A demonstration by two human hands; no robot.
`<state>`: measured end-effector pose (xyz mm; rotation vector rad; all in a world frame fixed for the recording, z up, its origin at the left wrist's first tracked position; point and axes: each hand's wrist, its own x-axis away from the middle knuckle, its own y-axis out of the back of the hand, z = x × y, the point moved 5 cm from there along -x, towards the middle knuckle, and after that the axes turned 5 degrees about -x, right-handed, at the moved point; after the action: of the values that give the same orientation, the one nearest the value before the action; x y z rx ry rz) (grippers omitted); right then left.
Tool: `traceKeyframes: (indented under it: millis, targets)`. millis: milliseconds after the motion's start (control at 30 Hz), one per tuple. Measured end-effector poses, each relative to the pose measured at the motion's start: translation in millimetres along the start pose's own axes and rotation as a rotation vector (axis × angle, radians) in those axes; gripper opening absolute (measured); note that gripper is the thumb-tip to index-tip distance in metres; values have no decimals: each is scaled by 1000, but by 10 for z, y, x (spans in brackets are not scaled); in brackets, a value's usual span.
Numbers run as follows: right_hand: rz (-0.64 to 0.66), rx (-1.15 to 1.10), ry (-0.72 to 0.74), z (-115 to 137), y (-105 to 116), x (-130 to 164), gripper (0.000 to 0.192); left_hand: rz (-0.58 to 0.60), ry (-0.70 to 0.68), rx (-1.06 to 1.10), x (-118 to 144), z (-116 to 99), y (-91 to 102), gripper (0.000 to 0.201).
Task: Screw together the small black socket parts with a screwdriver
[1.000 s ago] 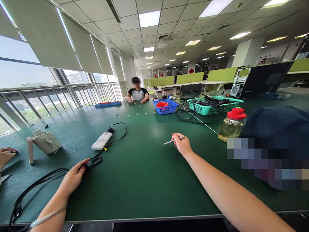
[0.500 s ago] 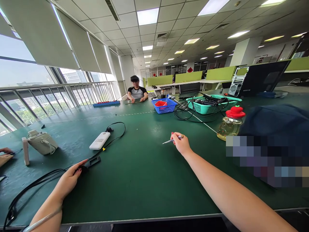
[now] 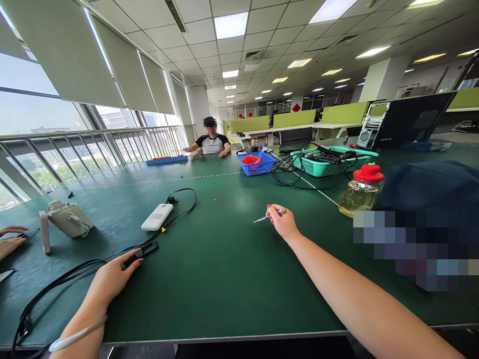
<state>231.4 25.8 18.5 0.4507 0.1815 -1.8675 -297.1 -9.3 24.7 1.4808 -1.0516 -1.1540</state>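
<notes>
My left hand (image 3: pixel 111 280), a pale bangle at its wrist, rests at the left front of the table. Its thumb and fingers are closed about a black oblong item (image 3: pixel 150 248) with an open frame-like end; its exact kind I cannot make out. Black cables (image 3: pixel 71 269) run beside that hand. Held over the middle of the table, my right hand (image 3: pixel 283 223) pinches a slim silver pen-like tool (image 3: pixel 264 218) with its thin tip pointing left. Beyond my left hand lies a white power strip (image 3: pixel 157 217) with a black cord and a yellow tag.
At left stand a pale bottle (image 3: pixel 71 218) and another person's hands (image 3: pixel 13 238). A person (image 3: pixel 211 142) sits at the far end. Farther right are a blue basket (image 3: pixel 258 169), a teal basket (image 3: pixel 318 169), a red-lidded jar (image 3: pixel 358 197) and a dark blue cloth item (image 3: pixel 430 189).
My left hand has shifted slightly right, its thumb now farther forward along the black item. My right hand keeps its pinch on the tool. The far person's arm has moved out leftward.
</notes>
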Motion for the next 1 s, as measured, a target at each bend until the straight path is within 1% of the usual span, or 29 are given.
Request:
traceKeyframes:
  millis: [67,200,400,500,600,667,733,833,900,1000]
  targets:
    - [0,6,8,7,0,2,46,-27,21,-78,-3,-4,18,61]
    - [0,18,6,19,1,7,45,-80,20,-200,2,-39,39,62]
    - [6,38,-1,34,0,15,44,-187,8,-370,91,-175,96,59]
    - [10,43,-4,47,1,22,44,-233,22,-407,120,-194,116,57]
    - [9,44,2,66,6,28,43,-259,23,-370,100,-166,104,59]
    - [7,48,4,76,7,30,42,-283,-29,-323,59,-168,78,62]
    - [7,52,10,87,4,30,42,-289,-134,-284,4,-204,29,61]
    - [11,60,18,99,-3,29,41,-248,-272,-267,-72,-267,-64,52]
    - [14,61,17,101,-7,30,42,-223,-305,-256,-105,-286,-98,45]
    - [21,57,11,101,-7,34,42,-205,-321,-230,-122,-303,-100,36]
